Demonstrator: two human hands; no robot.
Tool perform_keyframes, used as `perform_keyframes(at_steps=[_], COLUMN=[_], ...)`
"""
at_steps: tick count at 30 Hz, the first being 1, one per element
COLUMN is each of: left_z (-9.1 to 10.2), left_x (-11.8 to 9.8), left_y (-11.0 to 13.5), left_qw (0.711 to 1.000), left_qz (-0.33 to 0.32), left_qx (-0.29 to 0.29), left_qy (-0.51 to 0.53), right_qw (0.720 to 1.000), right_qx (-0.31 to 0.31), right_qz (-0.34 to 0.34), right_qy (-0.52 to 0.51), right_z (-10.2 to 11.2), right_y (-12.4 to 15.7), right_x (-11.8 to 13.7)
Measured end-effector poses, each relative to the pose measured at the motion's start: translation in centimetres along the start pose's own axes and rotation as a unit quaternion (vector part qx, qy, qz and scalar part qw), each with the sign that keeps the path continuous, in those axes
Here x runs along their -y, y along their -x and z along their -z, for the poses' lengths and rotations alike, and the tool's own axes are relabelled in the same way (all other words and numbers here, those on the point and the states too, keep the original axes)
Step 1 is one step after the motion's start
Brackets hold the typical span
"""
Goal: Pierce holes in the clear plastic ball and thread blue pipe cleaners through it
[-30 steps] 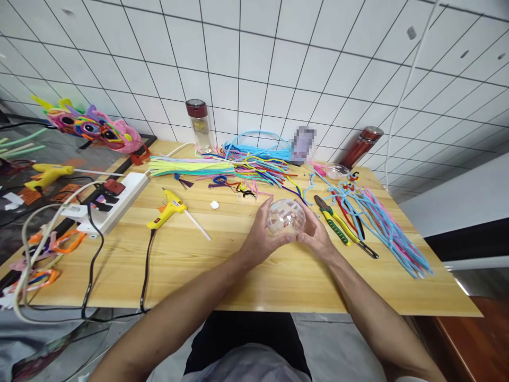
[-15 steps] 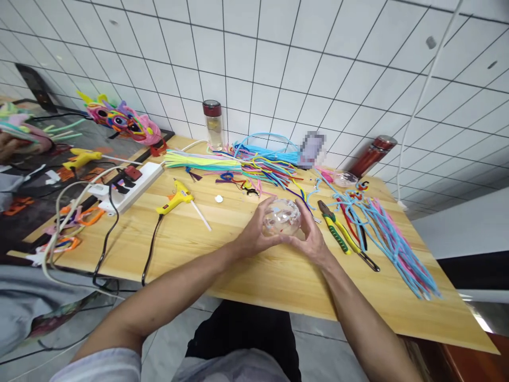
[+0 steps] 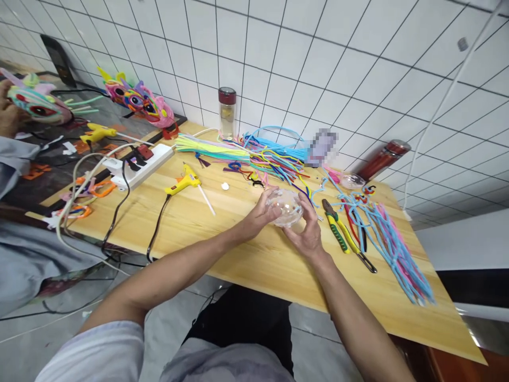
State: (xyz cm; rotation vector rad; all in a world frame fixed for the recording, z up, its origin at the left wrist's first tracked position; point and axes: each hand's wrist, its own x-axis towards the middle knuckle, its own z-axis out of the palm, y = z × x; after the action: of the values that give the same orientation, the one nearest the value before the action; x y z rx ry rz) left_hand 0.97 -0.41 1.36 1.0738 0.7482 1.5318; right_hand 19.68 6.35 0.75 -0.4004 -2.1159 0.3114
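Observation:
A clear, shiny plastic ball (image 3: 287, 204) is held between my two hands above the middle of the table. My left hand (image 3: 257, 216) grips its left side, the thumb lying across the near face. On the other side my right hand (image 3: 309, 232) curls its fingers round the right edge and underside. Right of the ball lie pliers (image 3: 336, 225) with green and yellow handles. To the left, a yellow glue gun (image 3: 185, 181) has a white glue stick poking out of its back. A small white scrap (image 3: 225, 186) lies between the gun and my left hand.
Bundled pipe cleaners (image 3: 222, 149) lie along the back; blue and pink ones (image 3: 397, 254) are at right. A glass bottle (image 3: 227, 114), red flask (image 3: 384, 162) and clear plastic piece (image 3: 352, 181) stand or lie near the wall. A power strip (image 3: 149, 165) trails cords. Another person's hand (image 3: 8, 114) holds a colourful fuzzy head.
The ball has been turned in my hands, and my left thumb now crosses its front. My right hand has shifted its hold. The whole view has swung slightly.

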Motion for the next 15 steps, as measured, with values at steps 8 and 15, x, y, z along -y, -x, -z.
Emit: perform_keyframes(at_steps=[8, 15], left_z=[-0.7, -1.7], left_x=[-0.9, -0.7], left_y=[0.2, 0.2], left_qw=[1.000, 0.986], left_qz=[-0.001, 0.044], left_qx=[-0.021, -0.068], left_qy=[-0.003, 0.149], right_qw=[0.994, 0.977], right_qx=[0.025, 0.015], right_qz=[0.063, 0.120], right_qy=[0.081, 0.174], right_z=[0.6, 0.7], right_y=[-0.8, -1.1], right_x=[0.7, 2.2])
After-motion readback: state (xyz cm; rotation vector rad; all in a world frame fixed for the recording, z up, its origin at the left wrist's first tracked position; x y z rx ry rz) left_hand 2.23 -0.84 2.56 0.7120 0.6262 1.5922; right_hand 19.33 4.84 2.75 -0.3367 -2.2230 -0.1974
